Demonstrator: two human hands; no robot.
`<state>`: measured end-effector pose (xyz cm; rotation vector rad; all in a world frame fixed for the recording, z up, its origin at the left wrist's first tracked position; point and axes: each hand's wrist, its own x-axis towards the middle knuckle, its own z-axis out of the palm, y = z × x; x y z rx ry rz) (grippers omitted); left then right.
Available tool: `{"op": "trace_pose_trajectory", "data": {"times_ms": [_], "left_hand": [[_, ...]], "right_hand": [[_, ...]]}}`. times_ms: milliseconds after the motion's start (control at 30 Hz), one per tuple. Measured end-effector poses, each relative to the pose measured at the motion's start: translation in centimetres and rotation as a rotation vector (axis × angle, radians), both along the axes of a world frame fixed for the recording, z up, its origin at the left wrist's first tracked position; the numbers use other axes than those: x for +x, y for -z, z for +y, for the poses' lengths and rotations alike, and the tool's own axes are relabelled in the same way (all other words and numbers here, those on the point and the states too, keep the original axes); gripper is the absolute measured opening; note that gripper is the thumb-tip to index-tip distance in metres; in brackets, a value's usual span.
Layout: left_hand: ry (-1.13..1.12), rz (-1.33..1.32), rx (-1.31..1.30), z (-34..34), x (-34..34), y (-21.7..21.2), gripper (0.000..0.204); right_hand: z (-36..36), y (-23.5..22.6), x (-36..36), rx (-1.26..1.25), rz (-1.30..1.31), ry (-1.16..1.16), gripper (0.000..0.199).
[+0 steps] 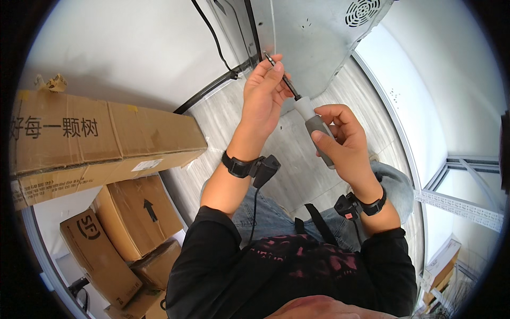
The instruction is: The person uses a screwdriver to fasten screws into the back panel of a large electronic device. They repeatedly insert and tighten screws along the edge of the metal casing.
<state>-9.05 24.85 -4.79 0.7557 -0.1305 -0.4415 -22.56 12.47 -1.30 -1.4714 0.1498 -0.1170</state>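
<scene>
A screwdriver (314, 126) with a grey handle, a pale collar and a dark slim shaft lies slantwise between my two hands. My right hand (348, 141) is closed around its handle, thumb along the side. My left hand (263, 95) pinches the shaft near its tip, thumb and index finger by the bit (269, 57). The tip points up and away from me, toward a grey metal panel (313, 45) with small slots and a round vent. Whether the tip touches the panel I cannot tell.
A long cardboard box (154, 130) stands at the left, with several smaller boxes (138, 212) below it. Black cables (212, 32) hang beside the panel. A white metal frame (462, 204) is at the right. Grey wood-look floor (215, 111) lies beneath my hands.
</scene>
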Motion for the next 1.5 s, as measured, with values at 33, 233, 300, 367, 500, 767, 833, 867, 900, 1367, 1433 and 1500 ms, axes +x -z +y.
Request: {"op": "trace_pose_trajectory", "data": {"times_ms": [33,233,300,367,500,767,833,867,900,1367,1433,1500], "left_hand": [[0.017,0.006,-0.003,0.1,0.0,0.1,0.020],[0.061,0.039,-0.007,0.7,0.3,0.1,0.016],[0.070,0.067,-0.010,0.7,0.5,-0.1,0.015],[0.072,0.092,-0.017,0.8,0.4,-0.4,0.015],[0.087,0.100,-0.052,0.8,0.6,0.1,0.018],[0.122,0.084,-0.101,1.4,0.4,0.1,0.024],[0.106,0.093,-0.077,1.3,0.2,-0.3,0.024],[0.102,0.093,-0.053,1.2,0.1,-0.7,0.023],[0.098,0.093,-0.030,1.1,0.0,-0.9,0.023],[0.027,-0.016,0.128,1.0,0.2,-0.4,0.018],[0.041,-0.029,0.128,1.2,0.3,-0.4,0.019],[0.056,-0.039,0.146,1.3,0.4,-0.9,0.019]], "right_hand": [[0.2,0.2,-0.1,-0.109,-0.041,0.017,0.037],[1.0,-1.4,-0.7,-0.406,0.030,0.062,0.044],[1.1,-1.9,-1.0,-0.299,0.031,0.045,0.047],[1.2,-1.7,-1.4,-0.106,0.024,0.008,0.049],[1.6,-2.1,-2.1,0.415,0.162,-0.133,0.047],[2.1,-2.0,-2.1,0.084,0.125,-0.098,0.051],[2.0,-2.0,-1.8,-0.037,0.124,-0.021,0.059],[1.8,-1.8,-1.8,-0.119,0.098,-0.012,0.058],[1.6,-1.6,-1.8,-0.202,0.073,-0.001,0.058],[-1.8,-0.3,-0.8,0.601,0.294,-0.339,0.052],[-1.6,0.2,-0.8,0.496,0.258,-0.328,0.054],[-1.1,0.7,-0.7,0.320,0.202,-0.287,0.057]]}}
